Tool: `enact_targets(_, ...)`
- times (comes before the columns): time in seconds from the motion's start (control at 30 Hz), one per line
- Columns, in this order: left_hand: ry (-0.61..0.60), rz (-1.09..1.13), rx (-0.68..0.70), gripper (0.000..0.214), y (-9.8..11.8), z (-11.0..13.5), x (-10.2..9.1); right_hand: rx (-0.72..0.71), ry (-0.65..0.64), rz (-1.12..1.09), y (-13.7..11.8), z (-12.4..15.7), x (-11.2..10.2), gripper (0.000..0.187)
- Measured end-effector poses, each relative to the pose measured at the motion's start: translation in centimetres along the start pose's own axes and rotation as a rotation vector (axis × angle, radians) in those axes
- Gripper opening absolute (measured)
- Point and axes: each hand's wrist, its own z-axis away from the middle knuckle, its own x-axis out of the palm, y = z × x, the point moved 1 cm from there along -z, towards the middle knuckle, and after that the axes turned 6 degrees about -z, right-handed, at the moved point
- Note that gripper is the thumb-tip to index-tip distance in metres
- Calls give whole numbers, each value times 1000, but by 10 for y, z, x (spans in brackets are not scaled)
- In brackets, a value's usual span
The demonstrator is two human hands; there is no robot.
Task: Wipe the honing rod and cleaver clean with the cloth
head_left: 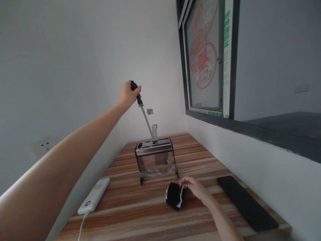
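Observation:
My left hand (129,94) is raised and closed around the black handle of a sharpening steel (145,117). The slim grey rod slants down to the right, and its lower end meets the top of a knife block (155,144); whether it sits inside a slot I cannot tell. Clear sides and a dark slotted metal top make up the block. An upright item with a pale, clear-looking handle (154,132) stands in it. Low on the table, my right hand (194,188) pinches the white edge of a folded black cloth (173,195).
A white power bank (94,195) with a cable lies at the left. On the right rests a long black flat pad (247,202). Walls border the wooden table (130,197), with a dark-framed window (210,60) above the right side and a socket (42,146) at the left.

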Motion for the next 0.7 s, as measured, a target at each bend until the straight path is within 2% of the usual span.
enact_targets(0.2, -8, 17, -15, 19, -8, 15, 8, 10, 34, 29, 6, -2, 2, 23)
enact_targets(0.47, 7, -16, -10, 22, -11, 24, 11, 38, 29, -184, 13, -6, 4, 22)
enact_targets(0.7, -34, -74, -12, 17, -19, 29, 13, 39, 11, -136, 10, -6, 3, 15)
